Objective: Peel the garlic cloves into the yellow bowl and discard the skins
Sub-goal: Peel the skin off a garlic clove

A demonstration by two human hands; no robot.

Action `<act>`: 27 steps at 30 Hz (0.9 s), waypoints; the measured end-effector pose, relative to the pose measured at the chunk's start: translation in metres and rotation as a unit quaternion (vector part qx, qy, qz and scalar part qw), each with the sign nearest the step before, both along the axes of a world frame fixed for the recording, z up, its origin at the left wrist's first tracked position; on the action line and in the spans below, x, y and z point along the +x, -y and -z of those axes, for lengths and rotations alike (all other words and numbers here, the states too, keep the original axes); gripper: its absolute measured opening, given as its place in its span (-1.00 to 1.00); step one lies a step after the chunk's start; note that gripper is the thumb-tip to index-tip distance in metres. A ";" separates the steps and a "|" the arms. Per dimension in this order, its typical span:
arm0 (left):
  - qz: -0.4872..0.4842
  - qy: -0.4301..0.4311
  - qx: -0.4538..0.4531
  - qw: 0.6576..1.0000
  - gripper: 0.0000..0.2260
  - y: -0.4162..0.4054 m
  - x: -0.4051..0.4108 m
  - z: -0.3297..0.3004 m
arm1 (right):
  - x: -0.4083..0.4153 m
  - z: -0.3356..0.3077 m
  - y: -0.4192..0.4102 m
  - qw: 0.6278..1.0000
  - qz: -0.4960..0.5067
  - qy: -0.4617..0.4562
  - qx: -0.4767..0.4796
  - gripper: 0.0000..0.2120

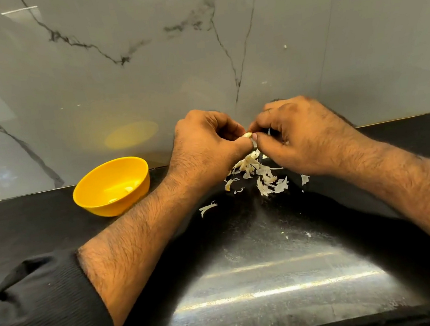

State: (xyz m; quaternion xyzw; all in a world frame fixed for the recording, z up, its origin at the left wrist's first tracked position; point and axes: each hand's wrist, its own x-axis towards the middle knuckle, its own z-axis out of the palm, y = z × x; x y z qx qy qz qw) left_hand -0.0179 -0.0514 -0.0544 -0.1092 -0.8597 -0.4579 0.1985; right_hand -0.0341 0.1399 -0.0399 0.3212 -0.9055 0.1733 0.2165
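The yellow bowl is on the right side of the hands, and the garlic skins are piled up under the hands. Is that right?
Not quite. The head view shows the yellow bowl to the left of the hands, beside the left hand, not on the right. The rest holds: the garlic skins lie piled on the black counter under both hands.

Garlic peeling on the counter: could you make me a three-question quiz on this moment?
1. True or false: the yellow bowl is empty.
2. The garlic clove is pinched by: A) left hand only B) right hand only C) both.
3. Where does the pile of skins lie?

Key: 1. False, a few peeled cloves lie inside. 2. C. 3. On the black counter, under the hands.
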 end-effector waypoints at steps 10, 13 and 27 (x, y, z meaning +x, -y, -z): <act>-0.006 -0.011 -0.021 1.000 -0.91 -0.003 0.004 -0.002 | 0.001 0.000 0.000 0.999 -0.010 -0.022 0.028 -0.73; 0.004 -0.019 -0.031 0.999 -0.92 -0.001 0.005 -0.004 | 0.001 0.001 0.001 1.000 -0.002 -0.015 0.025 -0.76; 0.153 0.107 0.111 0.976 -0.86 0.021 -0.005 -0.008 | -0.011 -0.001 -0.014 0.934 -0.056 0.246 -0.254 -0.86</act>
